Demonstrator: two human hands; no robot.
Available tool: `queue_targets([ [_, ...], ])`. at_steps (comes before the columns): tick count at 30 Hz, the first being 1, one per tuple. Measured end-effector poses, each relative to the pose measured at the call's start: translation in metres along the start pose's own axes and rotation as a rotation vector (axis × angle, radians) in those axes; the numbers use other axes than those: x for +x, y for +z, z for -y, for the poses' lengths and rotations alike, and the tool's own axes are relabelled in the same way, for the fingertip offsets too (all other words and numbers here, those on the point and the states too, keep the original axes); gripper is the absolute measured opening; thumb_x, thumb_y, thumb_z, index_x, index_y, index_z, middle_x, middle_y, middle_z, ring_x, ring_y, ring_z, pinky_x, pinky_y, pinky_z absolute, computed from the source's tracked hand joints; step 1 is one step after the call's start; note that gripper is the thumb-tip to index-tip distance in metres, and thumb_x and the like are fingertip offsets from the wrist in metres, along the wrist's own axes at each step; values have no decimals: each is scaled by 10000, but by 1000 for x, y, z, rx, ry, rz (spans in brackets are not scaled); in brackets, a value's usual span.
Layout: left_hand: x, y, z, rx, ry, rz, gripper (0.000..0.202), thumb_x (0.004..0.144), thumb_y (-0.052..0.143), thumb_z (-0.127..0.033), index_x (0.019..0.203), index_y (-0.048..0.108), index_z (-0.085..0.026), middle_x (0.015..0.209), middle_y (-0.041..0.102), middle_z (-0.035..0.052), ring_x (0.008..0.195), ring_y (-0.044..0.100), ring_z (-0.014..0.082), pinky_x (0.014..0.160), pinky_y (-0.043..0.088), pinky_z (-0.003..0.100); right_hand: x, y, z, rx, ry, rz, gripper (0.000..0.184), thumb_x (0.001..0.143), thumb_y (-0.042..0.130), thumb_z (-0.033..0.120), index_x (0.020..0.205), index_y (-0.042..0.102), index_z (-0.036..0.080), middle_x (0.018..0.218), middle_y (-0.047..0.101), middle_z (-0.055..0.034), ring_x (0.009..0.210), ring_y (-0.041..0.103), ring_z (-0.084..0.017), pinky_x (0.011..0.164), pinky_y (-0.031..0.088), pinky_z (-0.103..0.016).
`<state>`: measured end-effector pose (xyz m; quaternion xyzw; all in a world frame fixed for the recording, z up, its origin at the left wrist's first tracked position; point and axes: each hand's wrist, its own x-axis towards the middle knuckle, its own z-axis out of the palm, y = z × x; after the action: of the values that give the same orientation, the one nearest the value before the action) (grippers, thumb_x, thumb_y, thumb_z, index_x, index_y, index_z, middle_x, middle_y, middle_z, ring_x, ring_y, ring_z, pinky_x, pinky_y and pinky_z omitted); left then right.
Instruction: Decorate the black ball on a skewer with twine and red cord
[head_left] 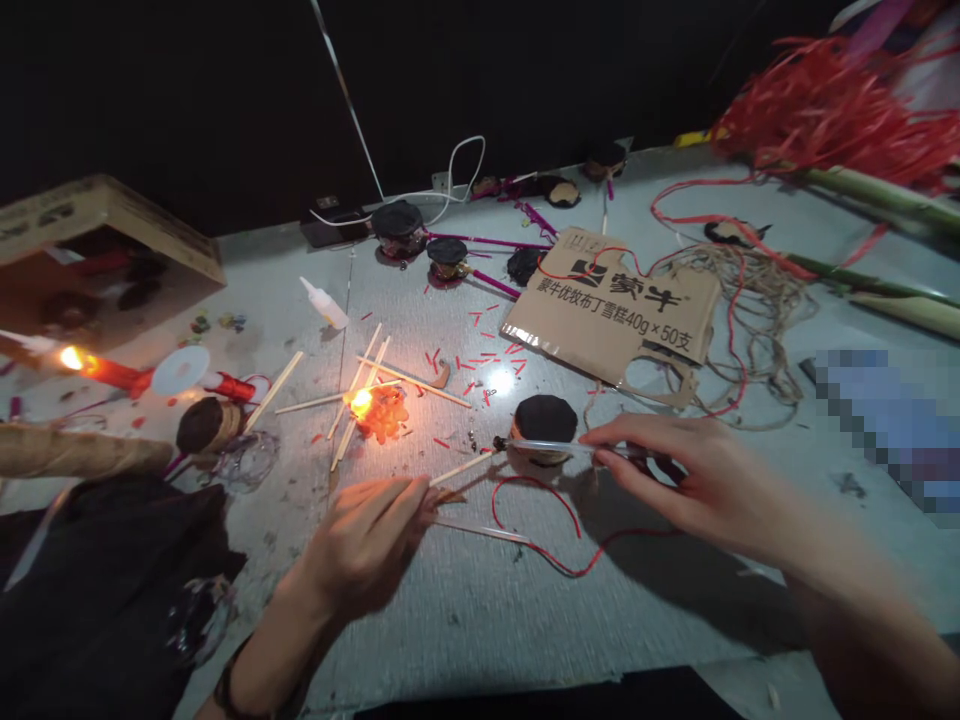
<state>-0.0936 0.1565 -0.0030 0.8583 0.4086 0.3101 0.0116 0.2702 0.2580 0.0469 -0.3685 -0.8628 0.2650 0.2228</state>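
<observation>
My left hand (367, 540) is closed on a thin wooden stick (466, 467) that points up to the right. A clear tube (480, 528) with red string at its end juts out beside these fingers; whether they hold it too I cannot tell. My right hand (675, 470) pinches a slim shiny rod (551, 447), its exact kind unclear. A dark lump (499, 443) sits at the rod's left end, at the stick's tip. Behind the rod stands a small drum-like piece (546, 415) with a black top. Red string (577, 573) curls below it.
A small flame (361, 402) burns in melted wax among crossed sticks; a lit red candle (105, 370) lies left. Red bits (487, 360) are scattered near flat cardboard (615, 310). Black-topped drums (397, 228), a white glue bottle (324, 303), twine (772, 320) and bamboo poles (885, 210) surround it.
</observation>
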Motion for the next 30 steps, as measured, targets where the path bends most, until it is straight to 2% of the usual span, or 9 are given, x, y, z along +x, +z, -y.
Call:
queue_targets([
  [6, -1, 3, 0, -20, -11, -46, 338, 996, 687, -41, 1333, 672, -64, 1016, 829, 148, 862, 802, 231, 766, 676, 356, -2, -2, -1, -8, 25, -8, 197, 1072, 599, 285, 1161, 773, 261, 984, 843, -48, 725, 756, -178, 595, 550, -299],
  [12, 3, 4, -2, -2, -46, -56, 243, 1010, 722, -69, 1253, 704, -77, 965, 828, 123, 797, 796, 206, 744, 664, 324, -3, -1, -3, -18, 11, -6, 204, 1073, 596, 277, 1177, 768, 249, 988, 842, -51, 722, 761, -178, 599, 548, -300],
  [22, 8, 2, -2, -19, -69, -62, 224, 1010, 694, -47, 1230, 702, -94, 944, 821, 99, 742, 774, 179, 687, 646, 303, -2, 0, -6, -39, 15, 17, 206, 1073, 593, 274, 1184, 764, 247, 1017, 843, -55, 779, 778, -193, 633, 568, -311],
  [30, 6, 3, -2, -6, -100, -57, 207, 1022, 690, -86, 1226, 702, -121, 921, 817, 82, 713, 777, 174, 678, 644, 293, -2, 2, -6, -51, 9, 73, 191, 1080, 583, 275, 1152, 758, 259, 984, 828, -28, 710, 733, -168, 660, 551, -324],
])
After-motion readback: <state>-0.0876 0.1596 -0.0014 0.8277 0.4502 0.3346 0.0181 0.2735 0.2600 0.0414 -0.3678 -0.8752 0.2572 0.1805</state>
